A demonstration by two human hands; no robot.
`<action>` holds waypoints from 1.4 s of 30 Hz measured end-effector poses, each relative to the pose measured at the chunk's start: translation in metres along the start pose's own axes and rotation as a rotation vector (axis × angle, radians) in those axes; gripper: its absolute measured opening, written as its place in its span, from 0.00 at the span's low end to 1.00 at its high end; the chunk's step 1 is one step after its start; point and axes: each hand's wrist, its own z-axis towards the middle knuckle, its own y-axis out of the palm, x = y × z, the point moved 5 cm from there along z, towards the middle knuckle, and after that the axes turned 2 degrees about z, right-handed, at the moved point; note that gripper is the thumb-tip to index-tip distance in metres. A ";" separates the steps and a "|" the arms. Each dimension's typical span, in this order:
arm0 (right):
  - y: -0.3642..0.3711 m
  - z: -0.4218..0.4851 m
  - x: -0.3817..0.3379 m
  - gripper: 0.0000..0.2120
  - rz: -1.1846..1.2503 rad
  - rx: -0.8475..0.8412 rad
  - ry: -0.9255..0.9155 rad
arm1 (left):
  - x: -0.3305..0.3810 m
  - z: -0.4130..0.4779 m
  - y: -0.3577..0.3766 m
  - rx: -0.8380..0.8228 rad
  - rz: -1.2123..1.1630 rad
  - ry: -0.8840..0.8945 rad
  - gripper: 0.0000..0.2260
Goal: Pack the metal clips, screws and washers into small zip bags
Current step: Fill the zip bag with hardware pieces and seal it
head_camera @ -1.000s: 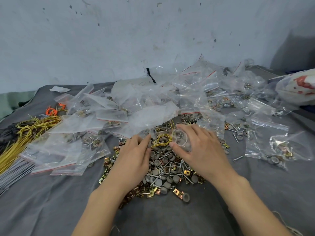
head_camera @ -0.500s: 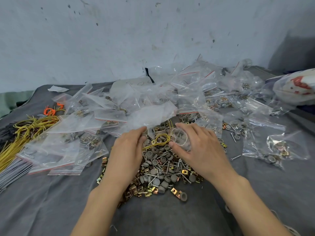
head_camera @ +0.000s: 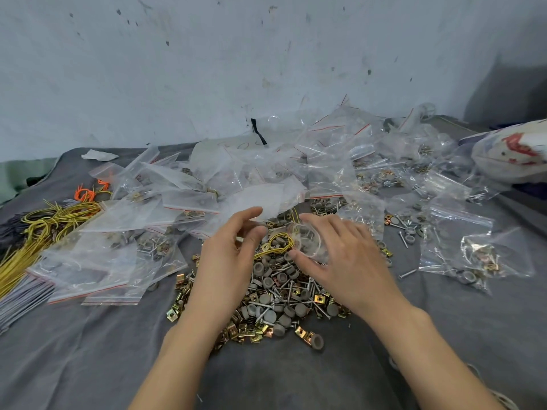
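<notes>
Hands apart on my feed: left hand [head_camera: 228, 255] hovers loose-fingered, holding nothing, while right hand [head_camera: 346, 261] has a clear small zip bag [head_camera: 309, 242] curled between thumb and fingers. The pile of clips, screws and washers [head_camera: 275, 291] lies under and between them, with filled bags [head_camera: 189, 202] heaped just beyond both hands.

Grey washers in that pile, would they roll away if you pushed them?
Probably mostly not. The grey washers are short, round and mostly lying flat among screws and gold clips, so they would likely slide or jam. The lone washer at the pile's near edge sits free on the cloth and might roll.
</notes>
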 end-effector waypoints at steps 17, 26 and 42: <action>0.002 0.001 -0.008 0.31 0.029 0.043 -0.041 | 0.019 -0.003 0.033 -0.275 -0.241 -0.022 0.04; 0.001 -0.002 -0.011 0.31 -0.003 0.005 -0.068 | 0.010 -0.004 0.033 -0.361 -0.176 -0.069 0.02; 0.003 -0.001 -0.008 0.29 0.021 -0.008 -0.069 | 0.016 -0.003 0.034 -0.332 -0.152 -0.063 0.06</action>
